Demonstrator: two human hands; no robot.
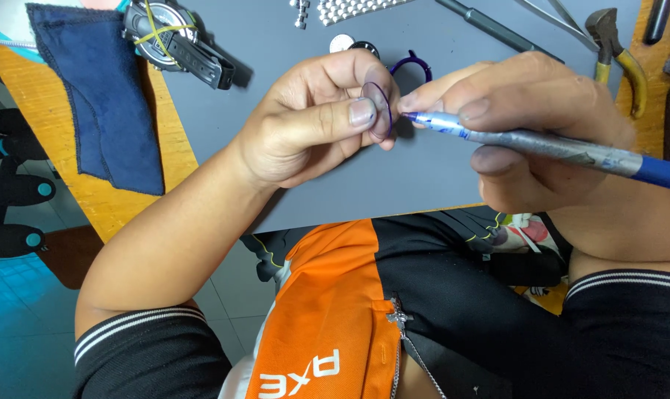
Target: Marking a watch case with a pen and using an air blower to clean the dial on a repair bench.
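My left hand [313, 122] pinches a small round clear disc with a purple rim [379, 109] between thumb and fingers, held upright above the grey mat [276, 52]. My right hand [527, 111] grips a blue and silver marker pen [542, 144], whose tip touches the disc's edge. Both hands hover over the mat's near part.
A dark blue cloth [98, 96] lies on the wooden bench at left. A black wristwatch with a yellow band around it [172, 37] sits at the mat's far left. A purple ring [412, 65], small round parts, a metal watch bracelet [350, 9], pliers [616, 52] and tools lie beyond.
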